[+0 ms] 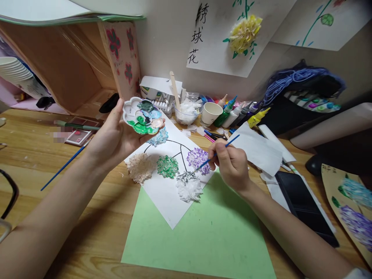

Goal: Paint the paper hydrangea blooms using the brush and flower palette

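My left hand (112, 135) holds up a flower-shaped paint palette (131, 110) with green, dark, light blue and pale peach paint in its wells. In my right hand (231, 162) is a thin blue paintbrush (232, 140), its tip at the top of a white paper flower (188, 193) whose upper part carries dark grey paint. That flower sits on a white sheet (173, 209) with drawn black stems. Around it are a purple flower (198, 158), a green flower (167, 166), a peach flower (140, 167) and a light blue flower (159, 137), partly hidden behind the palette.
Under the sheet lies green paper (194, 244). Behind stand a bowl of white scraps (188, 112), a paper cup (211, 114) and several paint bottles (226, 112). A second blue brush (62, 168) lies left. A black tray (305, 209) is at right, a cardboard box (122, 58) at back left.
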`<action>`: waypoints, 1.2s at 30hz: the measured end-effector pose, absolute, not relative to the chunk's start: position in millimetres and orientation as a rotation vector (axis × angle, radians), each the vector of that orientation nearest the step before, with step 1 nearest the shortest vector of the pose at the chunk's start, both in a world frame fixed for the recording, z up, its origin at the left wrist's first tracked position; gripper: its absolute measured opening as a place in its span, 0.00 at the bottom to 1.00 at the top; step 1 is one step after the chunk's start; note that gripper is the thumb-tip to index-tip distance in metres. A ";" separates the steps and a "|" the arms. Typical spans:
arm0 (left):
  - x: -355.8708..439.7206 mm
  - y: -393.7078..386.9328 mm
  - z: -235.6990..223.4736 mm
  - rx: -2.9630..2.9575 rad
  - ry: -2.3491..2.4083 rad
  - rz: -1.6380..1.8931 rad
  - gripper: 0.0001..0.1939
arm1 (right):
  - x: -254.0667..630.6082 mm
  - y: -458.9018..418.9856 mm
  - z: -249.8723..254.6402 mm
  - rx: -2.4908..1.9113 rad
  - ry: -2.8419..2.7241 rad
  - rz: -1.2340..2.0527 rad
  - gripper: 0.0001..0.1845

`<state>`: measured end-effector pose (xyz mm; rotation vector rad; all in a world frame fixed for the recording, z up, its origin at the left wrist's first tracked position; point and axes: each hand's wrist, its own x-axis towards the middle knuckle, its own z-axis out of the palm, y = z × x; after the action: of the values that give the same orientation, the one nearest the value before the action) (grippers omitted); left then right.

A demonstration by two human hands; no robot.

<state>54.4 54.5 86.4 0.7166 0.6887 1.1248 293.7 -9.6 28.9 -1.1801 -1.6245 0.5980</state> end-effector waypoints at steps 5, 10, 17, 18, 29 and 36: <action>55.2 54.3 86.2 0.727 0.685 1.118 0.27 | 291.9 -10.2 28.4 -1.169 -1.659 0.599 0.26; 55.1 53.9 85.7 0.734 0.680 1.108 0.29 | 293.3 -10.8 28.2 -1.160 -1.651 0.556 0.25; 54.8 53.9 84.3 0.750 0.667 1.097 0.28 | 292.6 -11.6 30.0 -1.120 -1.745 0.509 0.26; 55.5 53.9 83.5 0.746 0.664 1.098 0.28 | 292.9 -11.8 30.2 -1.124 -1.719 0.501 0.25; 75.3 36.6 49.1 0.792 0.536 0.714 0.26 | 287.3 -16.7 48.5 -0.798 -1.261 0.177 0.17; 79.7 25.2 54.6 0.778 0.563 0.614 0.27 | 290.1 -18.6 41.4 -0.743 -1.578 0.189 0.14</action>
<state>79.7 25.2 54.6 0.7779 0.5627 0.6143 290.1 -18.6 41.4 -0.7430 -1.5779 0.1890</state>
